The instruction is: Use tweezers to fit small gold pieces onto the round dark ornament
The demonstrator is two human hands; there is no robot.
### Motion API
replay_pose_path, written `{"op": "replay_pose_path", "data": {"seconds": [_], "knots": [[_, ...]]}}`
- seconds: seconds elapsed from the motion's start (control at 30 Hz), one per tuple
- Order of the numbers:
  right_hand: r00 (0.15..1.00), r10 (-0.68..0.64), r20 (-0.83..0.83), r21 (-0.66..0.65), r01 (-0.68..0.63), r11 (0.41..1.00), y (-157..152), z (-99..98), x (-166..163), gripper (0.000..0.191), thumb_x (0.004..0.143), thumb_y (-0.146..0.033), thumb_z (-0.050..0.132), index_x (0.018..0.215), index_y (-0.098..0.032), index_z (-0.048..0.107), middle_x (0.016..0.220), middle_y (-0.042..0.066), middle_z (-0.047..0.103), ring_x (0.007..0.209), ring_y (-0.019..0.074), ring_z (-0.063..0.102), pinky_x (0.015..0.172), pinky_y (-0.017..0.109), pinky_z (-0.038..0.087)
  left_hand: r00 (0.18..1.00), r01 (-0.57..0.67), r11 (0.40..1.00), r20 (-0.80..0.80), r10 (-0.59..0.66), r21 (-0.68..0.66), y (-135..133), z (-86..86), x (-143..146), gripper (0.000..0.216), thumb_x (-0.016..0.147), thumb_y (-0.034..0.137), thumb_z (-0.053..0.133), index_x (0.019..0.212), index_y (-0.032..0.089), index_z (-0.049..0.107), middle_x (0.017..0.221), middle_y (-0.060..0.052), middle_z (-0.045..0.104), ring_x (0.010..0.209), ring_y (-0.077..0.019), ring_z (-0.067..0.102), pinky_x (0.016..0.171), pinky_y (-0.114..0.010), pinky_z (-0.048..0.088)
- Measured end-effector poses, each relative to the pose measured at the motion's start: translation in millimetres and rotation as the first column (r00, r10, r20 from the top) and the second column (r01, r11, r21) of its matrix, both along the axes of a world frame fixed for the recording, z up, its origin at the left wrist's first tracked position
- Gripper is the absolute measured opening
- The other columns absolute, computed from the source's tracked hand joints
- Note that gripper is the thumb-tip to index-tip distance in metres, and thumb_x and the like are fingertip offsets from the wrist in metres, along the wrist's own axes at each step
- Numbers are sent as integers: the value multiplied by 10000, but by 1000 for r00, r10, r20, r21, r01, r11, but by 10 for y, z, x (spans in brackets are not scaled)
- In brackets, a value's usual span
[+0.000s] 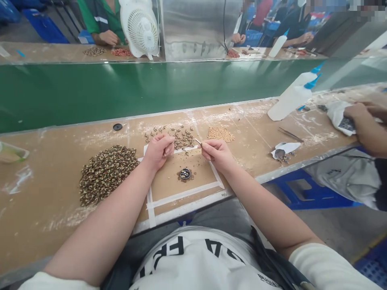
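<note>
The left hand (161, 151), fingertips pressed together, and right hand (213, 151), pinching a slim metal piece (198, 141), are being flanked by heaped parts (108, 171) and 2 squeeze bottles (289, 104).

White shirt (187, 272) here, bold black lettering (179, 245) across front; white sleeves (323, 266) ending near elbows; dark cloth (279, 266) either side.

Green conveyor belt (90, 88); beyond it, brown-topped workbench (60, 52), white electric fan (142, 30), sheet-metal panel (193, 30); on its near side, blue plastic stool (298, 187), grey floor (329, 227).
</note>
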State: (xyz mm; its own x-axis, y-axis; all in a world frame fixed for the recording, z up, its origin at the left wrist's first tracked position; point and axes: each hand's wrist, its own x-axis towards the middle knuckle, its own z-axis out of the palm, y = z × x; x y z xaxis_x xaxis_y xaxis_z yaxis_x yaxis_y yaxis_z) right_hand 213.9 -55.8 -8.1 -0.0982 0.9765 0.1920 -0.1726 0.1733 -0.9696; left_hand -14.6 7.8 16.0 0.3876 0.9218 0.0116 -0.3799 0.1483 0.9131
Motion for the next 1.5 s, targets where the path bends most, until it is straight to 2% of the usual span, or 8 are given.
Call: {"op": "replay_pose_path", "data": {"seconds": [0.17, 0.33, 0.53, 0.67, 0.8, 1.07, 1.27, 1.5], "knots": [[998, -28, 64, 3, 28, 1000, -19, 15, -19, 418, 904, -611, 787, 906, -193, 791, 503, -71, 455, 463, 91, 348, 481, 248, 272, 1000, 25, 1000, 9, -26, 7, -4, -26, 5, 494, 693, 269, 855, 472, 207, 417, 374, 72, 392, 346, -38, 324, 407, -199, 256], [929, -148, 338, 178, 91, 980, -247, 104, -39, 339, 987, -525, 721, 913, -207, 813, 570, -28, 566, 529, 134, 519, 545, 282, 428, 1000, 4, 1000, 31, -4, 13, -11, -46, 25, 477, 690, 244, 828, 471, 212, 405, 372, 79, 380, 344, -38, 314, 398, -196, 251], [541, -334, 772, 457, -108, 883, -601, 190, 73, 264, 1078, -363, 627, 1040, -202, 832, 839, 73, 802, 709, 183, 708, 668, 296, 506, 995, 9, 1000, 96, -8, -18, 2, -67, 37, 458, 719, 177, 792, 506, 208, 387, 390, 92, 365, 336, -32, 308, 387, -193, 220], [326, -401, 856, 492, -277, 826, -675, 210, 89, 281, 1112, -332, 582, 1063, -194, 822, 768, 51, 772, 658, 154, 665, 619, 286, 424, 988, 5, 998, 156, 3, -55, 2, -41, 41, 521, 767, 138, 799, 546, 204, 331, 409, 106, 331, 338, -21, 304, 388, -183, 186], [211, -427, 879, 476, -348, 808, -677, 235, 49, 327, 1139, -351, 531, 1053, -205, 810, 741, 39, 745, 638, 142, 624, 596, 299, 358, 981, 8, 995, 195, 11, -97, -4, 7, 41, 474, 796, 173, 830, 641, 218, 384, 420, 130, 324, 330, -26, 280, 388, -190, 162], [130, -487, 864, 495, -398, 772, -678, 257, 27, 372, 1149, -340, 500, 951, -206, 786, 693, 20, 697, 611, 137, 565, 565, 314, 283, 986, -43, 994, 157, 60, -105, 42, -53, 43, 49, 806, 182, 690, 836, 199, 656, 461, 98, 474, 364, -62, 418, 385, -197, 264], [95, -450, 888, 451, -378, 809, -685, 230, 35, 379, 1148, -344, 483, 947, -216, 778, 691, 26, 682, 612, 140, 547, 552, 318, 257, 994, -26, 996, 108, 35, -90, 41, -101, 32, 83, 800, 197, 717, 878, 173, 701, 651, 31, 678, 551, -108, 666, 513, -195, 503], [140, -448, 883, 468, -351, 811, -695, 223, 69, 354, 1146, -352, 488, 1019, -222, 792, 724, 35, 720, 643, 147, 598, 568, 316, 302, 997, -35, 996, 59, 39, -78, 13, -62, 39, 183, 860, 307, 763, 950, 156, 711, 815, -23, 779, 766, -169, 797, 616, -211, 589]]}}
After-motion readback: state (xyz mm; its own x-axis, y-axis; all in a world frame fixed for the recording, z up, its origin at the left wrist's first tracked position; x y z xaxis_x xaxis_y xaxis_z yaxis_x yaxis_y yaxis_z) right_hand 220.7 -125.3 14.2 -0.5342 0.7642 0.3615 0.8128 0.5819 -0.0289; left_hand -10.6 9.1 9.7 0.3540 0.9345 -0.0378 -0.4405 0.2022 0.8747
